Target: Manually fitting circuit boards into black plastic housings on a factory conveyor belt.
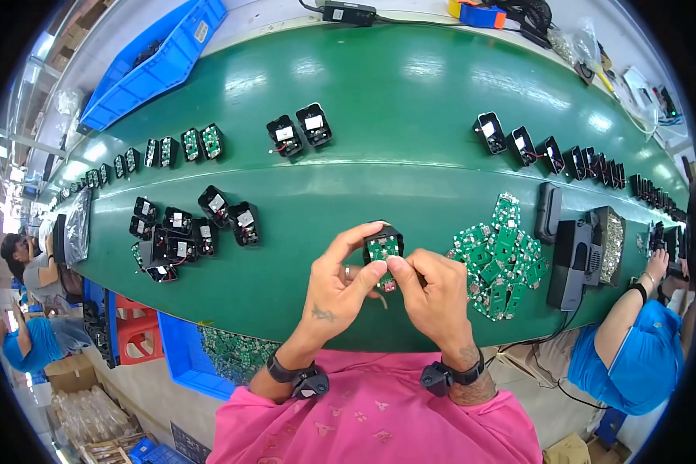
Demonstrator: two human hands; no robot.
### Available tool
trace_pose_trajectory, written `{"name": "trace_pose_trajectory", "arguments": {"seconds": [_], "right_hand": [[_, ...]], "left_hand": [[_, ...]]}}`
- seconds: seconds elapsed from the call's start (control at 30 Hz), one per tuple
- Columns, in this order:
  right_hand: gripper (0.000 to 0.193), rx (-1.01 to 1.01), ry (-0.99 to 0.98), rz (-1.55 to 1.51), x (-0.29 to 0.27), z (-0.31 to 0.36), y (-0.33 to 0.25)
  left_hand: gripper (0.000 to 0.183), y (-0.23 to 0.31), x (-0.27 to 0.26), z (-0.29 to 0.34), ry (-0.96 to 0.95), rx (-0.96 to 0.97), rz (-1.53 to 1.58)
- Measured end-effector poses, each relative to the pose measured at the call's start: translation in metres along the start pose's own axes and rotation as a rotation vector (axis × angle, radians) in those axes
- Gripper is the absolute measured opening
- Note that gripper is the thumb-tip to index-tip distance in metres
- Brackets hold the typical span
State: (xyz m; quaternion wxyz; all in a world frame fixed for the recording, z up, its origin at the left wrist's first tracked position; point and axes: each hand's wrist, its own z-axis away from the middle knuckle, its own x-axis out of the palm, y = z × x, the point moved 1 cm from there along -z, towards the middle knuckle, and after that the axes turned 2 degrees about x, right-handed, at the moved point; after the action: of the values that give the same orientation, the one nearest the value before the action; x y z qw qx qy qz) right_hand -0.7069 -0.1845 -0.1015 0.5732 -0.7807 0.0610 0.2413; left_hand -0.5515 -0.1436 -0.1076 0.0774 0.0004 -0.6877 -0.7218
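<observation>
Over the near part of the green table [309, 317], my left hand [339, 282] grips a small black plastic case [395, 232], its fingers curled round the side. A green circuit board [382, 249] lies at the case's open face; I cannot tell how deep it sits. My right hand [435, 290] is closed at the board's lower end, with thumb and forefinger pinching there. Both thumb tips meet on the board. To the right spreads a pile of loose green circuit boards [493, 271]. Left of my hands stands a cluster of black cases [180, 249] with white-labelled parts and wires inside.
Rows of cases [201, 143] line the table's far side. A blue bin [151, 66] stands at the back left. Right of the boards are a dark grey device [571, 263] and a tray of small parts [612, 243]. A co-worker in blue [630, 348] sits at the right.
</observation>
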Motion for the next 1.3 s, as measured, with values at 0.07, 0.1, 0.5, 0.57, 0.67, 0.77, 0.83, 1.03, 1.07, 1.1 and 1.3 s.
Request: {"name": "trace_pose_trajectory", "arguments": {"seconds": [0.07,0.1,0.5,0.57,0.67,0.77,0.83,1.03,1.07,1.1,1.3], "right_hand": [[0.029,-0.017,0.033,0.033,0.004,0.0,0.005],[0.03,-0.036,0.063,0.062,0.005,0.0,0.006],[0.045,0.138,-0.081,-0.185,0.008,-0.003,0.0],[0.043,0.127,-0.066,-0.218,0.012,-0.002,0.0],[0.041,0.091,-0.025,-0.315,0.017,0.001,0.004],[0.039,0.09,0.006,-0.432,0.025,-0.001,0.007],[0.037,0.139,0.024,-0.495,0.032,-0.005,0.006],[0.037,0.267,-0.167,-0.415,0.032,-0.048,0.016],[0.038,0.285,-0.199,-0.38,0.027,-0.053,0.015],[0.038,0.307,-0.213,-0.424,0.024,-0.058,0.013],[0.036,0.225,-0.281,-0.401,0.056,-0.089,0.001]], "left_hand": [[0.043,-0.002,0.005,-0.001,0.023,0.002,0.007],[0.042,0.0,0.006,-0.002,0.032,-0.049,0.057],[0.032,0.002,0.019,-0.004,0.095,0.015,-0.068],[0.031,0.003,0.019,-0.004,0.103,0.065,-0.082],[0.029,0.006,0.018,-0.001,0.109,0.141,-0.099],[0.027,0.001,0.021,-0.001,0.19,0.284,-0.169],[0.026,0.002,0.015,-0.006,0.197,0.258,-0.21],[0.036,0.018,-0.037,-0.039,-0.046,0.148,-0.364],[0.036,0.026,-0.056,-0.042,-0.035,0.154,-0.553],[0.037,0.032,-0.082,-0.048,0.027,0.214,-0.705],[0.092,0.089,-0.15,-0.053,-0.067,0.328,-1.123]]}}
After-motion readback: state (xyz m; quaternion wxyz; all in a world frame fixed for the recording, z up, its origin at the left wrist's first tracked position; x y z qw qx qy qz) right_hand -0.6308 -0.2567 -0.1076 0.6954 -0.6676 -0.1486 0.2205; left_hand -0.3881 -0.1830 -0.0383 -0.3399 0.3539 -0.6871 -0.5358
